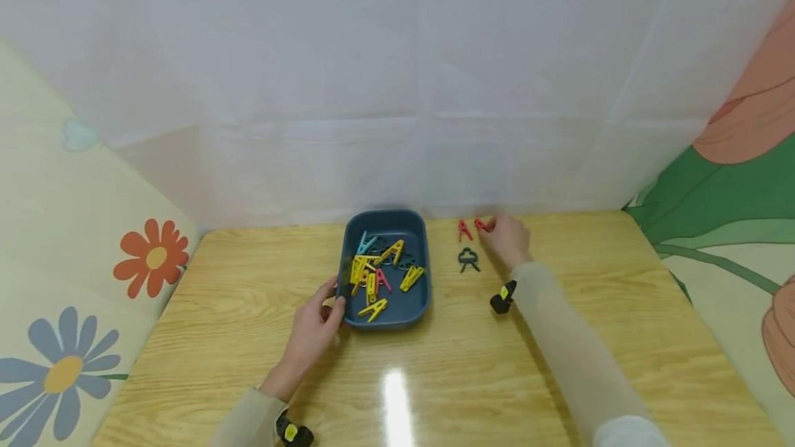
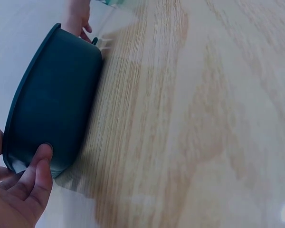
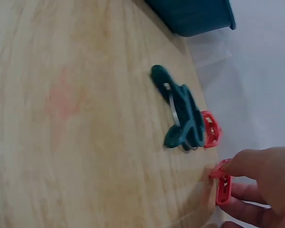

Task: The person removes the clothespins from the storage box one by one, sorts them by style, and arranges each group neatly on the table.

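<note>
My left hand (image 1: 312, 326) grips the near left side of a dark blue plastic tub (image 1: 386, 326), and the left wrist view shows fingertips against its outer wall. Inside lie several yellow clothespins (image 1: 411, 278), a light blue clothespin (image 1: 365, 243), a red one (image 1: 383, 280) and some dark green clips. Right of the tub, my right hand (image 1: 508, 239) pinches a red clothespin (image 3: 223, 187) at the table's back edge. Another red clothespin (image 1: 464, 231) stands just left of it. Nearer to me lies a dark green clip (image 1: 468, 259) with its legs spread.
The wooden table (image 1: 472, 378) meets a white sheet (image 1: 310, 157) hanging behind it. Flower-printed panels (image 1: 68, 261) flank the table on both sides. A black wrist camera (image 1: 502, 299) hangs under the right wrist, close over the tabletop.
</note>
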A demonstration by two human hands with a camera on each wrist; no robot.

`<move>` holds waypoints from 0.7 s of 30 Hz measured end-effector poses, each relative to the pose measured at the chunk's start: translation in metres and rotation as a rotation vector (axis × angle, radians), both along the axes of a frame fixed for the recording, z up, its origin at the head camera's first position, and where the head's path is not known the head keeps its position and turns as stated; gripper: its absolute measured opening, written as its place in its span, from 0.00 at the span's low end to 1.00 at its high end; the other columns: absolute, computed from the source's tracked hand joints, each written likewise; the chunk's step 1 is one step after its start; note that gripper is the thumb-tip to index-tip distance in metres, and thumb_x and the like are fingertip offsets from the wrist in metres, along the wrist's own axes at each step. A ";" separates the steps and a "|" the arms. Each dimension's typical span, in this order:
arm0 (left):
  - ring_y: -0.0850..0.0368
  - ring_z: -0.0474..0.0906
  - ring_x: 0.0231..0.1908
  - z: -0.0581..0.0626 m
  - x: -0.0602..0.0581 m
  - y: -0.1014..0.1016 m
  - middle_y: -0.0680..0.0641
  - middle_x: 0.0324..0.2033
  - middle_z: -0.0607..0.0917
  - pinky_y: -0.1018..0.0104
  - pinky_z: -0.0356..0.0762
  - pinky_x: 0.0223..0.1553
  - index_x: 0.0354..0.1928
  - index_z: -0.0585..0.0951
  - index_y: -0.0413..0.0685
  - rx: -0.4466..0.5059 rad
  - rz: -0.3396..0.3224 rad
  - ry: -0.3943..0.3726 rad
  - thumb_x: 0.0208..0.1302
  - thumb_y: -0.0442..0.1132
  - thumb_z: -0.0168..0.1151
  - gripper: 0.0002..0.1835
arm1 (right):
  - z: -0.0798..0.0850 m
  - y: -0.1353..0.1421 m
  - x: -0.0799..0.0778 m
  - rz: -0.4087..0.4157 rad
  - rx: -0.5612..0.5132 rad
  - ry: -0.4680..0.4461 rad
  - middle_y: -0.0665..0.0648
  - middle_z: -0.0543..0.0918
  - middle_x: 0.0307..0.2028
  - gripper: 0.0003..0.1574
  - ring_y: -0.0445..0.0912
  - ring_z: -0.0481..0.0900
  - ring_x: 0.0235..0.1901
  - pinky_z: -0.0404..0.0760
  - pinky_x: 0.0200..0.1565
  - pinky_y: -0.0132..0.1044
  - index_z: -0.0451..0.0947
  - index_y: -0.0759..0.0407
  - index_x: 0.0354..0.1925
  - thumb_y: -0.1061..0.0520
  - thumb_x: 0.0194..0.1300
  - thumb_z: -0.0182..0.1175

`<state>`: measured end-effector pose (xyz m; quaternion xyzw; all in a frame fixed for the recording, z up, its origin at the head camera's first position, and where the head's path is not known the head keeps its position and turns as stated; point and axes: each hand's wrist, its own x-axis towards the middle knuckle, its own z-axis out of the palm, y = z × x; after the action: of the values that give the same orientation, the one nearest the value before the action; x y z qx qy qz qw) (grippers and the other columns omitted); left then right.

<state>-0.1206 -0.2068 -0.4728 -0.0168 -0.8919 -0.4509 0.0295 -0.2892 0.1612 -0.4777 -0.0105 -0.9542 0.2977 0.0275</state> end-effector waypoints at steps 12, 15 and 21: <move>0.54 0.84 0.35 -0.002 0.000 0.001 0.31 0.59 0.81 0.70 0.80 0.33 0.76 0.67 0.39 0.018 -0.004 0.006 0.80 0.37 0.53 0.26 | -0.005 0.002 0.003 -0.003 0.026 -0.010 0.64 0.89 0.44 0.22 0.64 0.82 0.49 0.68 0.62 0.62 0.85 0.64 0.45 0.45 0.75 0.60; 0.54 0.84 0.35 -0.002 0.000 0.000 0.31 0.59 0.80 0.70 0.80 0.32 0.76 0.67 0.40 0.019 -0.001 0.003 0.80 0.37 0.53 0.26 | -0.004 0.005 0.005 0.004 0.029 0.007 0.65 0.88 0.46 0.22 0.64 0.82 0.50 0.68 0.62 0.62 0.85 0.65 0.48 0.48 0.76 0.57; 0.53 0.83 0.34 -0.001 -0.001 0.000 0.31 0.60 0.80 0.70 0.79 0.32 0.76 0.67 0.39 0.015 0.004 0.002 0.80 0.37 0.54 0.27 | -0.006 0.008 0.007 0.003 0.050 0.031 0.64 0.89 0.47 0.19 0.63 0.83 0.51 0.70 0.61 0.61 0.86 0.65 0.49 0.54 0.73 0.56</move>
<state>-0.1212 -0.2065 -0.4741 -0.0152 -0.8886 -0.4574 0.0313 -0.2825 0.1693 -0.4834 -0.0039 -0.9609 0.2738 0.0419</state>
